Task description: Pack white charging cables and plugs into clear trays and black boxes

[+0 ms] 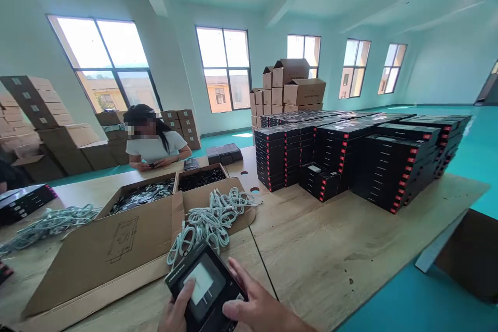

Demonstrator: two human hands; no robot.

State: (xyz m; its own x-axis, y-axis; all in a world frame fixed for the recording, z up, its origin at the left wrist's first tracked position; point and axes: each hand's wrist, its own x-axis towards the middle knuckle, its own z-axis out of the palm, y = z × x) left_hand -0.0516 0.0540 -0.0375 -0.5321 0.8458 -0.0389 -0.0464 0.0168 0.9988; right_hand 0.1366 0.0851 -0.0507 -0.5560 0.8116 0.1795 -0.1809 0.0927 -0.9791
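Observation:
At the bottom edge I hold a small black box (206, 282) with a pale window on its lid, low over the wooden table (330, 249). My left hand (177, 311) grips its near left side, thumb lying on the lid. My right hand (254, 306) closes on its right side, fingers curled against the edge. Just beyond the box lies a heap of coiled white cables (212, 218), spilling over a flap of an open cardboard carton (128, 233).
Tall stacks of black boxes with red tabs (361, 158) fill the table's right half. More white cables (46, 223) lie at the left. A person in a white shirt (153, 145) sits across the table. Brown cartons (290, 88) stand behind, and others (35, 114) along the left wall.

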